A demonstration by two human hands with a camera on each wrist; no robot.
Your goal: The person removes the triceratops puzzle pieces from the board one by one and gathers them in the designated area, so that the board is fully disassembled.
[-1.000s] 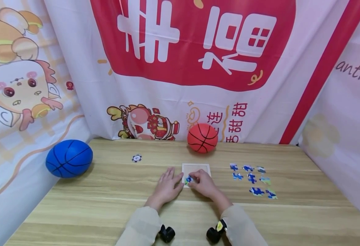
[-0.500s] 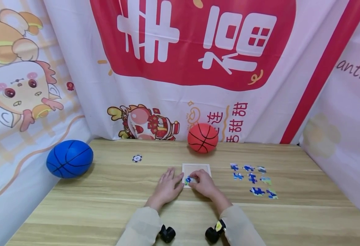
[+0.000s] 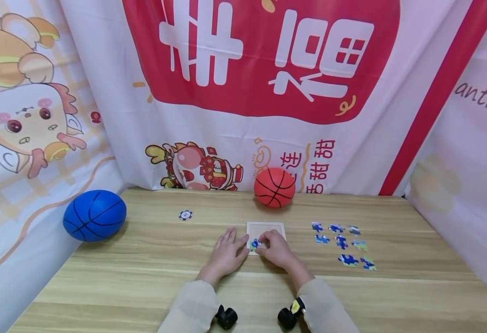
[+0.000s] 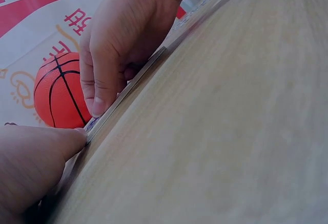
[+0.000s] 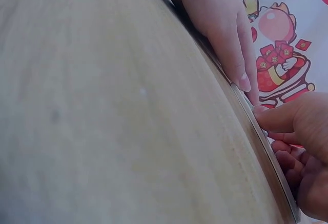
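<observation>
A small white puzzle frame [image 3: 265,223] lies flat on the wooden table. In its lower left corner is a blue and green jigsaw piece [image 3: 255,243], which the thumb and forefinger of my right hand [image 3: 276,248] pinch from the right. My left hand [image 3: 227,252] rests at the frame's left side with fingers extended, its thumb tip at the frame's edge beside the piece. The left wrist view has the right hand [image 4: 123,39] reaching down over the frame's edge. In the right wrist view the right hand's [image 5: 307,137] other fingers curl under, partly hiding the frame.
Several loose jigsaw pieces [image 3: 341,241] lie spread to the right of the frame. A red ball [image 3: 274,188] stands behind it, and a blue ball [image 3: 95,215] at the table's left edge. A round chip-like token [image 3: 185,215] lies at the back left. Printed cloth [image 3: 210,120] hangs behind.
</observation>
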